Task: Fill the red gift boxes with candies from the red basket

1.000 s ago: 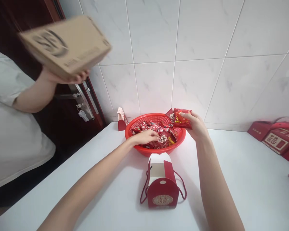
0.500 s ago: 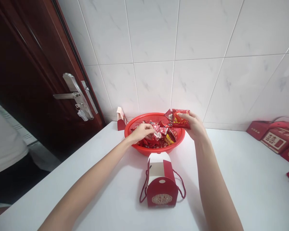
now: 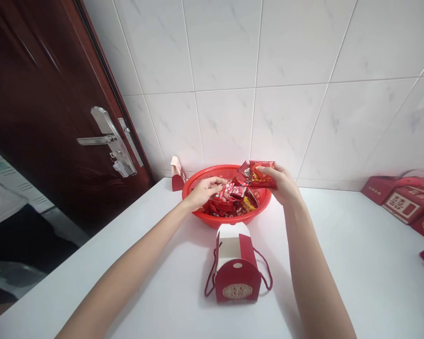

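Note:
My left hand [image 3: 202, 192] is over the left side of a red plastic basket [image 3: 188, 194], thumb and fingers apart and touching the wrapped sweets [image 3: 226, 206] heaped inside. Some of its fingertips are hidden among the wrappers. My right hand [image 3: 284, 186] is closed on shiny red snack packets [image 3: 261, 174], held above the basket's right rim. In front of the basket stands a dark red gift box [image 3: 238, 282] with its top open, a white inside and rope handles at both sides. Its floor is only partly visible.
A small red and pale pink box [image 3: 177, 176] stands by the wall, left of the basket. Several red gift boxes [image 3: 401, 205] sit at the right on the white table [image 3: 155, 292]. A person [image 3: 10, 221] is beyond the left edge, near the wooden door [image 3: 56, 94].
My left hand has loosened from its pinch on a sweet and its fingers have spread. My right hand has shifted slightly left with the packets. The person at left has moved.

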{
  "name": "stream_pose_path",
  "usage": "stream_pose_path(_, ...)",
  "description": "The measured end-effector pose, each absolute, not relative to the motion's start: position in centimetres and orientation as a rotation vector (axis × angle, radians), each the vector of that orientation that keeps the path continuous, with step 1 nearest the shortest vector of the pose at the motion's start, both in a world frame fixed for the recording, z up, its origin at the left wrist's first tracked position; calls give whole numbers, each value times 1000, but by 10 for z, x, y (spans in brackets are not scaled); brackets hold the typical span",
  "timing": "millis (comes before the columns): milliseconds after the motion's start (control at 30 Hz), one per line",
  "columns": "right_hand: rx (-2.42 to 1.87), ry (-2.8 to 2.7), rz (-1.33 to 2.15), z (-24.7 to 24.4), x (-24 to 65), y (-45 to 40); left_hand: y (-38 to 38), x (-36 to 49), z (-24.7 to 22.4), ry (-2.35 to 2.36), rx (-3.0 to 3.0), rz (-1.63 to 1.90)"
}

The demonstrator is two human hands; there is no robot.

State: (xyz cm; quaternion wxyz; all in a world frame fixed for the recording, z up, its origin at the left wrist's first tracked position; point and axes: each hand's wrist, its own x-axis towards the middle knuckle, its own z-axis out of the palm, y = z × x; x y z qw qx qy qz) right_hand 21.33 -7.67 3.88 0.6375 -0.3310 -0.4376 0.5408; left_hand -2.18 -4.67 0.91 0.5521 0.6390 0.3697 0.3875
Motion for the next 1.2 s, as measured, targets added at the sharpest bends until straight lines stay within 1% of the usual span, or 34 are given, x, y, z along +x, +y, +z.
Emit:
stream_pose_path(167, -779, -1024, 1242, 38, 212, -76, -51, -13, 12, 860, 1528, 1034)
stream_pose_path(267, -793, -1030, 1264, 38, 211, -77, -56, -4, 16, 887, 1443, 1112)
stream_pose_path(600, -817, -1112, 1302, 40, 209, -80, -71, 21, 29, 923, 1168, 1206)
stream_pose_path(1033, -896, -1126, 1293, 39, 210, -79, -64, 23, 11, 912, 1153, 1478)
stream_pose_path(1200, -902, -1198, 1329, 40, 206, -79, -59, 23, 5, 950, 1259, 1567)
